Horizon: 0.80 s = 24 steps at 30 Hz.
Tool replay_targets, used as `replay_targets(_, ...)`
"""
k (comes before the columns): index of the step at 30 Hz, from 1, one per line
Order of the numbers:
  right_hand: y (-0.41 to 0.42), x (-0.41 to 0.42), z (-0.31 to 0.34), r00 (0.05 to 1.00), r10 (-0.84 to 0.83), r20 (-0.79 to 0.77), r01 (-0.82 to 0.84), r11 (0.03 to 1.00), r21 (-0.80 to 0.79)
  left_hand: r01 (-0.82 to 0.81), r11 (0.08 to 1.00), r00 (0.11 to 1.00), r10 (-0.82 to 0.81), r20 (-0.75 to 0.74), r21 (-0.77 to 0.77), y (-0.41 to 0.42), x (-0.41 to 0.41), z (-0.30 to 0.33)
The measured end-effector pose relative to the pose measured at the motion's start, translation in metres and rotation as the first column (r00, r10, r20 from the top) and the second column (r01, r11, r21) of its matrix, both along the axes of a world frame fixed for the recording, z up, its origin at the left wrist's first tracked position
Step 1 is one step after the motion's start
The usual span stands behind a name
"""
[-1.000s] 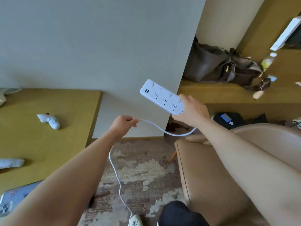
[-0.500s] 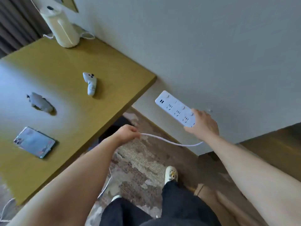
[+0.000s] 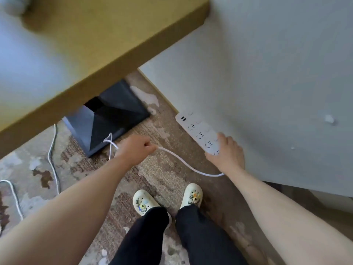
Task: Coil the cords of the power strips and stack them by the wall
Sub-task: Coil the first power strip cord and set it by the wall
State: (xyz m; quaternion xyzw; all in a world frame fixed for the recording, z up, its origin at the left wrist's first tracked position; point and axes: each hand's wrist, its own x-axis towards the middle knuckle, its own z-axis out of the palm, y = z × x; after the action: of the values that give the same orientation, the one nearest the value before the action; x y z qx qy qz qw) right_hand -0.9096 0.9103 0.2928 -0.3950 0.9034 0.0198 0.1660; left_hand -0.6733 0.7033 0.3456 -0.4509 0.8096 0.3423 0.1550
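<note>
A white power strip (image 3: 197, 131) with sockets and USB ports is held low beside the pale wall (image 3: 267, 73), close to the carpet. My right hand (image 3: 226, 153) grips its near end. Its white cord (image 3: 188, 164) sags in an arc from under my right hand across to my left hand (image 3: 136, 150), which holds it in a closed fist. Behind that fist the cord shows as a small loop (image 3: 109, 142) in front of the dark table base.
A yellow-brown table (image 3: 107, 60) overhangs at the upper left, with a dark angular base (image 3: 112, 115) under it. Other white cables (image 3: 52, 155) lie on the patterned carpet at left. My feet in cream clogs (image 3: 145, 202) stand at the lower middle.
My head has tilted down toward the floor. Both hands have lowered, bringing the power strip down along the wall near the carpet, with the cord still strung between them.
</note>
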Motion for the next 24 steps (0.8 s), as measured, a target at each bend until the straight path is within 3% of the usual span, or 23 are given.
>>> replay_targets(7, 0.015, -0.017, -0.203, 0.995, -0.040, 0.091, 0.041, 0.999, -0.003, 0.084, 0.993, 0.996, -0.081, 0.032, -0.077, 0.023, -0.003, -0.189)
replay_targets(11, 0.019, -0.021, -0.289, 0.994, -0.045, 0.100, 0.049, 0.998, -0.041, 0.287, 0.957, 0.941, -0.275, 0.196, -0.035, 0.042, 0.011, -0.263)
replay_targets(18, 0.027, -0.021, -0.388, 0.996, -0.009, 0.087, 0.007, 1.000, 0.027, 0.499, 0.866, 0.802, -0.465, 0.374, 0.007, 0.063, 0.020, -0.343)
replay_targets(24, -0.001, -0.038, -0.433, 0.997, 0.077, 0.003, -0.077, 0.996, 0.053, 0.502, 0.862, 0.814, -0.442, 0.376, -0.074, 0.046, -0.023, -0.396)
